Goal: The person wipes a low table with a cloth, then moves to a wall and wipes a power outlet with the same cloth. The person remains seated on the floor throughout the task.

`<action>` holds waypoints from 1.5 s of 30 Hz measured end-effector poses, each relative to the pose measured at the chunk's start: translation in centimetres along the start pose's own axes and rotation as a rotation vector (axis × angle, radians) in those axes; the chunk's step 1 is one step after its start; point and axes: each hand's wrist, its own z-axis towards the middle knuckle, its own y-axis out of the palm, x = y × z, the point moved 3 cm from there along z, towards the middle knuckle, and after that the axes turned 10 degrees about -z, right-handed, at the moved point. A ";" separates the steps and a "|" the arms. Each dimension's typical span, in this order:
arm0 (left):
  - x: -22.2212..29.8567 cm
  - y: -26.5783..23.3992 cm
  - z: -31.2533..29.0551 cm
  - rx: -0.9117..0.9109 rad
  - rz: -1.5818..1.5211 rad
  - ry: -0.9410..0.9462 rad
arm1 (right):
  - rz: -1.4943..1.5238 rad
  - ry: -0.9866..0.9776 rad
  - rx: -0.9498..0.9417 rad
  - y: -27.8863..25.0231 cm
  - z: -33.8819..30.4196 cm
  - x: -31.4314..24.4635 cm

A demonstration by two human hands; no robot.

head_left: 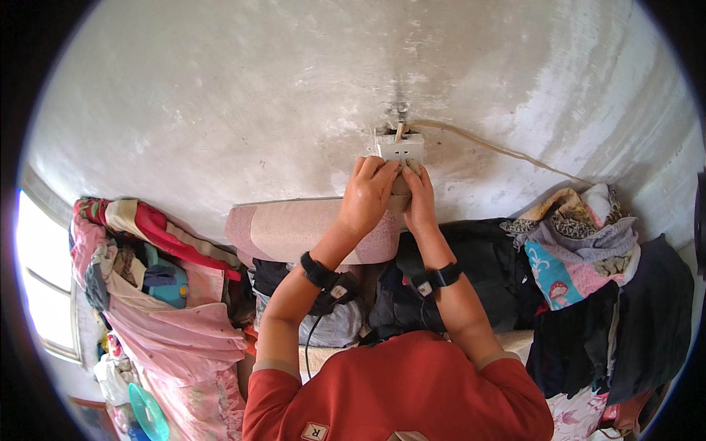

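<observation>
The left hand (pixel 364 197) and right hand (pixel 421 200) are both grasping a cloth (pixel 400 188), each grip pressing from its own side, so the cloth is sitting between them, at the near edge of a white socket (pixel 404 145). It is looking grey-brown and bunched, partly hidden by the hands. A pale, stained wall (pixel 243 95) is standing beyond, a beige cable (pixel 500 147) running right from the socket. Nearer, a pink pad (pixel 294 229) is lying left; clothes (pixel 577 246) are lying heaped right, and a window (pixel 45 275) is glowing at far left.
</observation>
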 end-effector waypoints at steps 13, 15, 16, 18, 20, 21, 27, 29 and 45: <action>1.2 0.5 -2.0 0.104 -0.084 0.069 | -0.005 0.040 -0.051 -1.1 -1.6 -1.4; 1.6 0.4 -2.0 0.134 -0.119 0.035 | -0.001 0.029 -0.036 -1.5 -1.3 -1.5; 1.8 0.4 -2.0 0.150 -0.148 -0.006 | 0.012 0.021 -0.029 -1.6 -1.3 -1.6; 1.7 0.5 -2.0 0.200 -0.178 -0.068 | 0.035 0.002 -0.016 -1.7 -1.1 -2.1; 0.9 0.9 -2.4 0.264 -0.182 -0.114 | 0.036 -0.011 0.001 -1.5 -1.1 -2.5; 0.5 1.0 -2.7 0.285 -0.225 -0.167 | 0.036 -0.017 0.010 -1.4 -1.1 -2.7; -2.3 1.9 -5.1 0.324 -0.476 -0.559 | 0.059 -0.087 0.021 -1.4 -0.8 -2.5; -2.9 2.4 -6.1 0.281 -0.685 -0.755 | 0.074 -0.086 0.045 -1.1 -1.1 -2.7; -4.9 1.4 -4.9 0.420 -1.091 -0.891 | 0.067 -0.080 0.086 -1.4 -1.2 -1.5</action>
